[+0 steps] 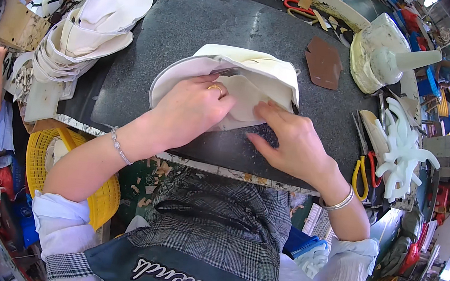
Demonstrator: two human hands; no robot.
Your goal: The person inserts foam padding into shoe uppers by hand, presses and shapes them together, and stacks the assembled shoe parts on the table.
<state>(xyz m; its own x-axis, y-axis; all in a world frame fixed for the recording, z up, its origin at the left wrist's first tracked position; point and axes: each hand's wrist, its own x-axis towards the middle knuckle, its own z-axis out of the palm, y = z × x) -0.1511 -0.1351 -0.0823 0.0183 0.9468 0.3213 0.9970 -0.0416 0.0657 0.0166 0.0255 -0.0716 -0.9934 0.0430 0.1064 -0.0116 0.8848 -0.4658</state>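
A white shoe upper [249,58] with a pale lining lies on the dark work board in front of me, its inside facing me. My left hand [196,99] is closed, its curled fingers gripping the upper's inner edge; the fingertips are partly hidden. Inside the upper sits a small rounded off-white lining piece [240,94], between my two hands. My right hand [292,140] touches the right side of that piece with its fingertips. Its fingers are stretched out and its thumb stands apart, low over the board.
Stacked white uppers [102,19] stand at the left. A brown flat piece [323,63] and a glue-crusted white pot [379,47] are at the back right. Yellow-handled scissors [361,177] lie by the right edge, red-handled scissors [303,9] at the back. A yellow basket [40,154] stands below left.
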